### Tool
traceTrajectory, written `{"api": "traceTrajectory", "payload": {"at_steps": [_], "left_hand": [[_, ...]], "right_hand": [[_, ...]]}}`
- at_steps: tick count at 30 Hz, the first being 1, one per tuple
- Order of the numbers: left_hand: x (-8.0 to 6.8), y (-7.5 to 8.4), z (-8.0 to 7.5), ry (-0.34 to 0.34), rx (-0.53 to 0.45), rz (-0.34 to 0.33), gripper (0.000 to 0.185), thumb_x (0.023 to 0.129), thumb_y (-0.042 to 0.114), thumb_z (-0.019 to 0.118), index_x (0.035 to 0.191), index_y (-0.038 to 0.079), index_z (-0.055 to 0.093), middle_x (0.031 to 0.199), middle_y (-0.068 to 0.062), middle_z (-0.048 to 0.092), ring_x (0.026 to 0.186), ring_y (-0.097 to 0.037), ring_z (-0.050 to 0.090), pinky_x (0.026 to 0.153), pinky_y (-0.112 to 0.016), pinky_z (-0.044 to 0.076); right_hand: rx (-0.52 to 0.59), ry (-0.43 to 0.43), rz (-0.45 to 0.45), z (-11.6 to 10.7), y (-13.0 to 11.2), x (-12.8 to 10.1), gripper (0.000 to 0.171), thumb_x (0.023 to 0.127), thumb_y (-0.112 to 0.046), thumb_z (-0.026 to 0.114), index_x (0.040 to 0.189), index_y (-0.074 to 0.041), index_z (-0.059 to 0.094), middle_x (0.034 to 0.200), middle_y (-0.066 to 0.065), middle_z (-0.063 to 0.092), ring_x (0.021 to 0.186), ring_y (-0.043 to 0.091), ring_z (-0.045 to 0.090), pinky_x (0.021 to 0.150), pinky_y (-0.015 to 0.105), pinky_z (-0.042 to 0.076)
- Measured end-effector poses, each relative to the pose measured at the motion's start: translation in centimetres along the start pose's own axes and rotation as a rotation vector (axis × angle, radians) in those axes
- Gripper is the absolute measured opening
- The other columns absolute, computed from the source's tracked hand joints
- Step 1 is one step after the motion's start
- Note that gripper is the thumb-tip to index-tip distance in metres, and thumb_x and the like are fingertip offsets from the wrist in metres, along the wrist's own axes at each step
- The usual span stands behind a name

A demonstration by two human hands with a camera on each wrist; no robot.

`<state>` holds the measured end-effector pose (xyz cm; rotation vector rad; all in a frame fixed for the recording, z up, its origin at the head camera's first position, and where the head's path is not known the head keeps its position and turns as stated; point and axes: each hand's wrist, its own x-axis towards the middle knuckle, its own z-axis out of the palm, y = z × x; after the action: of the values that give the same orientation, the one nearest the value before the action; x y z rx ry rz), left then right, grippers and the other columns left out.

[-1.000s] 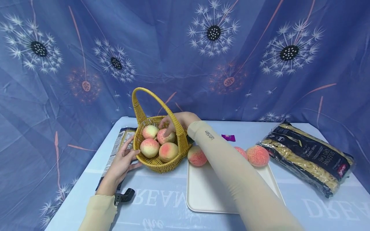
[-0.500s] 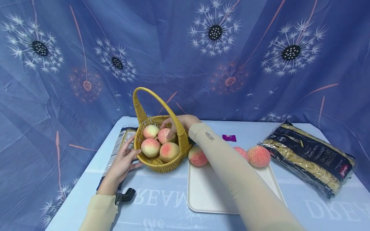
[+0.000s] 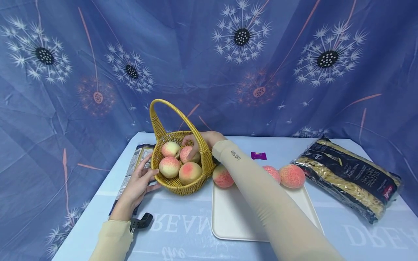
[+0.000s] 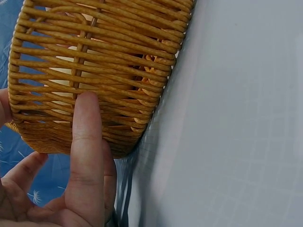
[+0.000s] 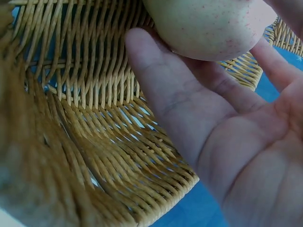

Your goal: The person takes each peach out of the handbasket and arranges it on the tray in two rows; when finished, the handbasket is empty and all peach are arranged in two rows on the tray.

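Observation:
A yellow wicker basket [image 3: 176,186] with a tall handle stands on the table's left half and holds several pale pink peaches. My right hand [image 3: 193,145] reaches over the rim into it, thumb and fingers [image 5: 165,94] curled around the back right peach [image 3: 188,154]. In the right wrist view that peach [image 5: 208,23] sits against the fingertips above the basket's woven wall [image 5: 104,118]. My left hand [image 3: 147,169] rests flat against the basket's left side, one straight finger [image 4: 87,137] lying along the weave [image 4: 94,61].
A white tray [image 3: 235,217] lies right of the basket with three peaches [image 3: 291,176] along its far edge. A dark pasta bag [image 3: 349,177] sits at the right, another packet [image 3: 133,163] under my left hand. A purple wrapper [image 3: 258,156] lies behind the tray.
Almost nothing differs. My right hand stays on the same peach inside the basket, and my left hand has not left the basket's side.

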<state>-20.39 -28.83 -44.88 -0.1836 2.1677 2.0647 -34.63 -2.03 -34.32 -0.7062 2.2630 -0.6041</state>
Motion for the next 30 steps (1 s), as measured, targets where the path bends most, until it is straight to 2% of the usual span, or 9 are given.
{"api": "traceTrajectory", "payload": {"at_steps": [3, 9, 14, 16, 19, 22, 25, 27, 30], "left_hand": [[0.0, 0.0, 0.0, -0.003, -0.004, -0.001, 0.079, 0.110, 0.015, 0.056, 0.174, 0.038, 0.015, 0.151, -0.025, 0.040, 0.105, -0.016, 0.074, 0.092, -0.039, 0.069], [0.0, -0.1, 0.0, -0.005, -0.007, -0.001, 0.078, 0.111, 0.015, 0.056, 0.174, 0.037, 0.015, 0.150, -0.025, 0.041, 0.104, -0.015, 0.074, 0.092, -0.038, 0.069], [-0.1, -0.1, 0.1, 0.000, -0.002, -0.005, 0.079, 0.111, 0.015, 0.056, 0.174, 0.038, 0.014, 0.150, -0.024, 0.041, 0.104, -0.015, 0.074, 0.092, -0.038, 0.068], [-0.1, -0.1, 0.1, 0.002, 0.003, -0.009, 0.079, 0.111, 0.016, 0.056, 0.173, 0.039, 0.014, 0.150, -0.024, 0.041, 0.104, -0.015, 0.074, 0.093, -0.038, 0.068], [-0.2, 0.0, 0.1, 0.004, 0.008, -0.014, 0.078, 0.111, 0.016, 0.056, 0.173, 0.039, 0.014, 0.151, -0.024, 0.041, 0.104, -0.015, 0.074, 0.093, -0.038, 0.068], [-0.2, 0.0, 0.1, 0.003, 0.007, -0.017, 0.078, 0.111, 0.017, 0.056, 0.173, 0.039, 0.014, 0.152, -0.024, 0.040, 0.105, -0.015, 0.074, 0.093, -0.038, 0.068], [-0.3, 0.1, 0.2, 0.004, 0.005, -0.021, 0.078, 0.111, 0.017, 0.056, 0.174, 0.038, 0.014, 0.153, -0.025, 0.040, 0.106, -0.015, 0.074, 0.094, -0.038, 0.068], [-0.3, 0.1, 0.2, 0.005, 0.005, -0.024, 0.078, 0.112, 0.017, 0.056, 0.174, 0.038, 0.013, 0.154, -0.025, 0.039, 0.106, -0.015, 0.074, 0.094, -0.037, 0.068], [-0.3, 0.1, 0.3, 0.008, 0.005, -0.026, 0.078, 0.112, 0.016, 0.055, 0.174, 0.037, 0.013, 0.154, -0.025, 0.039, 0.106, -0.015, 0.074, 0.094, -0.037, 0.068]], "right_hand": [[-0.007, -0.007, -0.021, 0.0, 0.1, 0.0, 0.057, 0.097, -0.031, 0.081, 0.150, -0.025, 0.060, 0.161, 0.003, 0.047, 0.138, 0.022, 0.050, 0.103, 0.036, 0.053], [0.044, -0.038, -0.056, -0.5, 0.9, 0.1, 0.058, 0.094, -0.031, 0.084, 0.147, -0.029, 0.060, 0.159, 0.003, 0.047, 0.138, 0.024, 0.046, 0.110, 0.038, 0.048], [-0.075, -0.017, -0.185, -1.4, 1.1, -0.2, 0.055, 0.096, -0.033, 0.080, 0.147, -0.023, 0.060, 0.155, 0.007, 0.051, 0.141, 0.024, 0.046, 0.119, 0.038, 0.044], [-0.100, -0.002, -0.222, -1.8, 1.1, -0.6, 0.057, 0.097, -0.032, 0.079, 0.149, -0.019, 0.060, 0.153, 0.009, 0.055, 0.130, 0.022, 0.054, 0.113, 0.037, 0.050], [-0.053, 0.012, -0.224, -2.2, 1.3, -1.4, 0.060, 0.099, -0.028, 0.078, 0.154, -0.015, 0.057, 0.147, 0.010, 0.059, 0.101, 0.017, 0.062, 0.091, 0.037, 0.060], [0.074, 0.005, -0.187, -2.6, 1.7, -2.4, 0.061, 0.104, -0.018, 0.072, 0.160, -0.016, 0.050, 0.138, 0.013, 0.064, 0.070, 0.014, 0.054, 0.066, 0.036, 0.056], [0.117, 0.018, -0.173, -3.1, 2.3, -3.4, 0.057, 0.106, -0.014, 0.066, 0.160, -0.020, 0.047, 0.127, 0.015, 0.066, 0.062, 0.014, 0.046, 0.060, 0.031, 0.049], [0.119, 0.043, -0.170, -3.4, 2.9, -4.3, 0.057, 0.106, -0.016, 0.065, 0.160, -0.024, 0.048, 0.127, 0.014, 0.065, 0.071, 0.016, 0.053, 0.065, 0.031, 0.054], [0.087, 0.098, -0.181, -3.8, 3.8, -5.5, 0.057, 0.104, -0.025, 0.071, 0.157, -0.026, 0.051, 0.136, 0.013, 0.060, 0.099, 0.020, 0.062, 0.079, 0.036, 0.064]]}}
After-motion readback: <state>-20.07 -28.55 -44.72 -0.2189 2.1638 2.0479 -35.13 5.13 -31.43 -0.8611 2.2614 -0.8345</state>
